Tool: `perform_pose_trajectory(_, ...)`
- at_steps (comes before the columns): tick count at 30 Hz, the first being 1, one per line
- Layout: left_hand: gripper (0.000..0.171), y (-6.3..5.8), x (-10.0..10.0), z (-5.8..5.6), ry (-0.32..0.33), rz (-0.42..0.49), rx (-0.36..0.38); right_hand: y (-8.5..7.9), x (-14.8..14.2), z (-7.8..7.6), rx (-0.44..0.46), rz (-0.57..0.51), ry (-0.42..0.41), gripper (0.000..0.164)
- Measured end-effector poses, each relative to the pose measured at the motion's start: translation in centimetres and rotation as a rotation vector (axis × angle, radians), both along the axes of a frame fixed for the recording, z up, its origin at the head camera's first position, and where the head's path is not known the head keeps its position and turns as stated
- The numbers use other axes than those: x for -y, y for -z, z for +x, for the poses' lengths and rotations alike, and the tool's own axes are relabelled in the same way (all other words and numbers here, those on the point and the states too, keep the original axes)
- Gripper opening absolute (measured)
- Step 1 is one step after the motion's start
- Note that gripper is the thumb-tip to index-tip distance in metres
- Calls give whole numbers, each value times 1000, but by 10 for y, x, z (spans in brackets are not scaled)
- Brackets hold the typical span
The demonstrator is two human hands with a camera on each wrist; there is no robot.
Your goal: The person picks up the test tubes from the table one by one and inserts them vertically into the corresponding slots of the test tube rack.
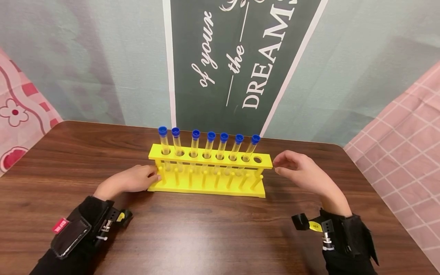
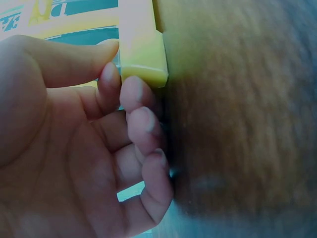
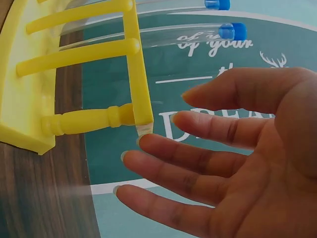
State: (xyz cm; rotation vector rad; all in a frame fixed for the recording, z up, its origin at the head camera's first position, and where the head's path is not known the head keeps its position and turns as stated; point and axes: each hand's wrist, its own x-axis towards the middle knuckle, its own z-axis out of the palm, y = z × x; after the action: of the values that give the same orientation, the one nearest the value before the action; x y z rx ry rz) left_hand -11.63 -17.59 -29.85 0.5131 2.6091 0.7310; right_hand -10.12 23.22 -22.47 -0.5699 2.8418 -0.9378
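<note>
A yellow test tube rack [image 1: 206, 190] stands on the table. Its top bar carries several clear test tubes [image 1: 194, 143] with blue caps; the hole at the right end holds none. At the rack's left end, my left hand [image 1: 134, 178] grips the base, thumb over its upper side and fingertips against its end, as the left wrist view shows. My right hand [image 1: 302, 170] is at the right end of the top bar, fingers loosely bent and spread. In the right wrist view a fingertip [image 3: 148, 141] meets or nearly meets the bar's corner; contact is hard to tell.
The rack's row of upright yellow pegs [image 1: 217, 179] faces me. Brown wood-grain table [image 1: 192, 236] extends in front and to both sides. Behind its far edge hangs a grey-green cloth with a dark lettered panel [image 1: 220, 95]; pink cloth [image 1: 412, 152] hangs at the sides.
</note>
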Motion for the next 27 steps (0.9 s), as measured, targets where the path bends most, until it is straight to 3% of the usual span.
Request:
perform_pose_trajectory(13,22,0,1,0,2,-3,-25,7,-4,-4,21,10,31,26)
perform_pose_trajectory(24,25,-7,6,2,42,60,61,16,-6,-8,-3,56,64,40)
perform_pose_trajectory(27,29,-11,12,1,25,31,56,21,-9,-10,-12,91,61,49)
